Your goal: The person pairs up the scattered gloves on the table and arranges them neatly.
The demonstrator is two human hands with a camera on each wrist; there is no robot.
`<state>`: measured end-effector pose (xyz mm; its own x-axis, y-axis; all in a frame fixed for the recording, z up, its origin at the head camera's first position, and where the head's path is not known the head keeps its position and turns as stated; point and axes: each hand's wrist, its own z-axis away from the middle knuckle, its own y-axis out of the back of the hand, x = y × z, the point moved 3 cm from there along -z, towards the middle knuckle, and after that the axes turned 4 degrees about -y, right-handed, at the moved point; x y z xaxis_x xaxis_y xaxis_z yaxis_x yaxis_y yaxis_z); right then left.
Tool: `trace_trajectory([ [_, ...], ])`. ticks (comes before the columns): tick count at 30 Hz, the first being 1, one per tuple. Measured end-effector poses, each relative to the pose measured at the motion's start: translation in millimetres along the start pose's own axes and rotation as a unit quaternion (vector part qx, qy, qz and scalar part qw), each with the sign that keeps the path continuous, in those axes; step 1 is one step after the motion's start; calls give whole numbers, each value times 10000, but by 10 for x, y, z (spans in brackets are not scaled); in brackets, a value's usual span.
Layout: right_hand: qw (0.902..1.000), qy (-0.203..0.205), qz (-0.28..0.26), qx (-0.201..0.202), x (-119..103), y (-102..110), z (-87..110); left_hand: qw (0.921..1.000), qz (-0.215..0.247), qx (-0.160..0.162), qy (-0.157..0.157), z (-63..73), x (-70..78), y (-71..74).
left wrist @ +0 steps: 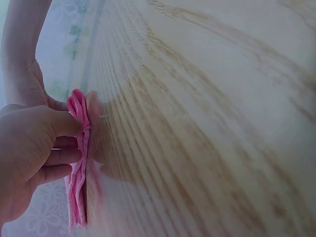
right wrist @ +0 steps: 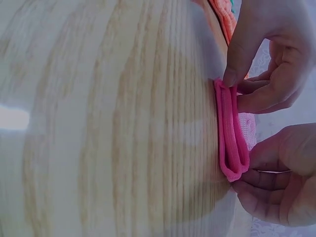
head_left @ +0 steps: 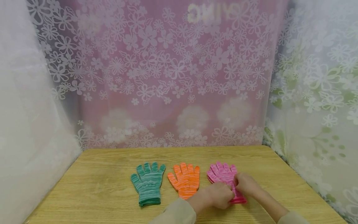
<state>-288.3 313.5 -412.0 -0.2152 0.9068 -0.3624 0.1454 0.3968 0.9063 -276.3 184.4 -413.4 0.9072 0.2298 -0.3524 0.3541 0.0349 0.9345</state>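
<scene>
Two pink knit gloves (head_left: 223, 174) lie stacked on the table, fingers pointing away and cuffs toward me. At the left edge of the cuff (right wrist: 228, 131), my left hand (head_left: 221, 195) pinches the fabric between thumb and fingers. My right hand (head_left: 247, 184) grips the gloves' right edge; in the right wrist view its fingertips (right wrist: 242, 186) meet the cuff's lower corner. In the left wrist view, the left hand (left wrist: 29, 153) stands in front of the folded pink layers (left wrist: 79, 173), and the right hand (left wrist: 37, 89) is partly hidden behind it.
An orange glove (head_left: 185, 180) lies left of the pink ones, its cuff partly covered by my left forearm. Farther left are green gloves (head_left: 149, 183). The wooden table (head_left: 98, 186) has flowered curtains (head_left: 179, 77) behind it and at both sides.
</scene>
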Motion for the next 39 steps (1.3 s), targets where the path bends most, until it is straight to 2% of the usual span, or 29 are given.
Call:
trace_trajectory([
  [6, 9995, -72, 320, 16, -27, 11, 16, 10000, -26, 62, -64, 13, 36, 41],
  [8, 9986, -118, 508, 2, -36, 29, 27, 9997, 222, 35, 92, 26, 0, 53],
  [10, 9974, 56, 719, 44, -44, 57, 37, 9964, 715, 7, 458, 51, -84, 65],
  [12, 9952, 442, 871, 22, -70, 99, 41, 9913, 1009, 69, 842, 85, -208, 88],
  [15, 9850, 1461, 916, -9, -131, 166, 48, 9844, 1077, 197, 1380, 145, -401, 104],
  [18, 9670, 2378, 901, -144, -207, 193, 58, 9816, 911, 208, 1663, 192, -533, 87],
  [20, 9559, 2759, 996, -138, -246, 178, 66, 9799, 936, 85, 1758, 213, -582, 48],
  [21, 9533, 2821, 1068, -167, -266, 162, 67, 9799, 935, 21, 1763, 218, -595, 24],
  [23, 9529, 2768, 1206, -268, -305, 120, 66, 9823, 765, -109, 1706, 222, -602, -16],
  [26, 9588, 2409, 1443, -420, -351, 50, 70, 9848, 556, -229, 1628, 213, -598, -80],
  [31, 9662, 1963, 1611, -441, -395, -46, 97, 9859, 329, -184, 1630, 187, -586, -133],
  [39, 9795, 1468, 1294, -475, -415, -110, 84, 9881, 92, -300, 1504, 135, -555, -165],
])
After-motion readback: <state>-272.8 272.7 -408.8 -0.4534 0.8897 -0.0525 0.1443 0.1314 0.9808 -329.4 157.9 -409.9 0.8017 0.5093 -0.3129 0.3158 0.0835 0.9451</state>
